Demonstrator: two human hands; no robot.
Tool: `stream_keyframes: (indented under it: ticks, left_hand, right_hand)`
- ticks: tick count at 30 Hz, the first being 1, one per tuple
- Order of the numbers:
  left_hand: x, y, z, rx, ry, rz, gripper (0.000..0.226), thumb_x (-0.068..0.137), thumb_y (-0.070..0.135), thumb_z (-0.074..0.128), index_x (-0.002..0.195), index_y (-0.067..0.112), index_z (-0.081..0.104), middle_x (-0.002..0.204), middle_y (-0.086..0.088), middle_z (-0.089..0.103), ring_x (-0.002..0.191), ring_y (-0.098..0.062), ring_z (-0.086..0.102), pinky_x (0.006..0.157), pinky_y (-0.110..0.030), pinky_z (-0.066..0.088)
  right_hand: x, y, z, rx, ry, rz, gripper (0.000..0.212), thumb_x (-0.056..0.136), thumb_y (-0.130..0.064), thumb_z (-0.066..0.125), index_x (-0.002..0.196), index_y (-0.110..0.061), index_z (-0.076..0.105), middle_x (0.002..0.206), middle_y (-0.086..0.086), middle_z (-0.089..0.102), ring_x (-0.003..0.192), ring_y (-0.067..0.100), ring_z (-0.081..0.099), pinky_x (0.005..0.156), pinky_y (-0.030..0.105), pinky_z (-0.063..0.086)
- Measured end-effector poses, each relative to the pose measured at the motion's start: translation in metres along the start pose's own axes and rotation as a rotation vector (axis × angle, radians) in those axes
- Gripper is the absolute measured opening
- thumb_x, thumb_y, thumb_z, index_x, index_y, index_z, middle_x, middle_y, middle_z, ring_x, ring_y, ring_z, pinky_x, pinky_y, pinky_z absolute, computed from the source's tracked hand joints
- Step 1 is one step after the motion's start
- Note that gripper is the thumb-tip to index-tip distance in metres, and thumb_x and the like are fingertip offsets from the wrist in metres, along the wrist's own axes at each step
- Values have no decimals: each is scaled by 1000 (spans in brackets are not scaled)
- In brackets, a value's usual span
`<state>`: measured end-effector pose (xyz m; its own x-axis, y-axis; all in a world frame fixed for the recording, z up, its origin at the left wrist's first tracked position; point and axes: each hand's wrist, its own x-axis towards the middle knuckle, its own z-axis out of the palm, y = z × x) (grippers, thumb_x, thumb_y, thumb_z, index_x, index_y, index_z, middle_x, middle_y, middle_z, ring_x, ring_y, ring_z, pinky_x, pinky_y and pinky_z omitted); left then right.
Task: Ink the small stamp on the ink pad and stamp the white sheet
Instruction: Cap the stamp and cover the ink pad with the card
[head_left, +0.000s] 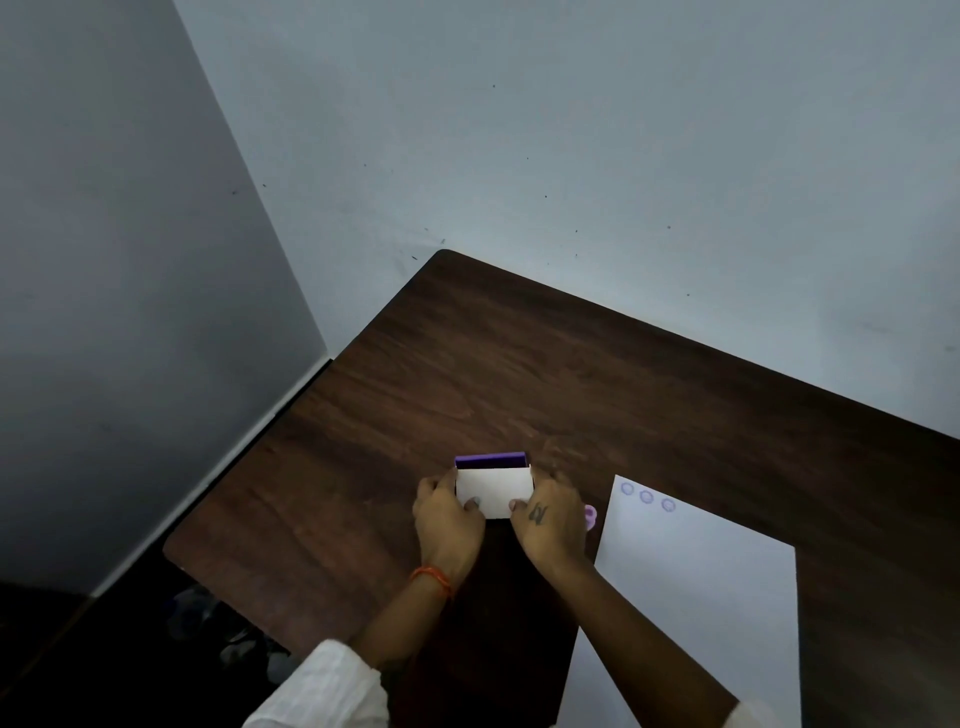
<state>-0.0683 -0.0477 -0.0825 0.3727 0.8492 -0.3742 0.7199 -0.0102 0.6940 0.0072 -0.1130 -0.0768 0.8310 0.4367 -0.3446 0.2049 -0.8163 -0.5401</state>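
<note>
Left hand (448, 517) and right hand (549, 514) both grip a white box (493, 491) with a purple ink pad (491, 460) protruding. Small stamp (590, 515) beside white sheet (696, 597); 3 prints there.

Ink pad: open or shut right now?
Open, or partly so: the white lid is tilted up between both hands, left and right, above the purple base. The inking surface is hidden.

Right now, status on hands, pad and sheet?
Left hand and right hand both grip white-lidded purple ink pad. Small purple stamp down beside white sheet; three prints. Nothing obstructing.
</note>
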Motion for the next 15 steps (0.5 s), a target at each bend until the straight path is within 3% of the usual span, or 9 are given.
stream_keyframes:
  ticks: [15]
  left_hand:
    - [10,-9,0,-27,40,17,37,85,6,59,121,12,55,127,-13,54,114,-27,54,99,-38,45]
  right_hand:
    - [7,0,2,-41,-23,-3,46,84,-21,64,126,-10,51,129,10,59,117,26,56,101,33,44]
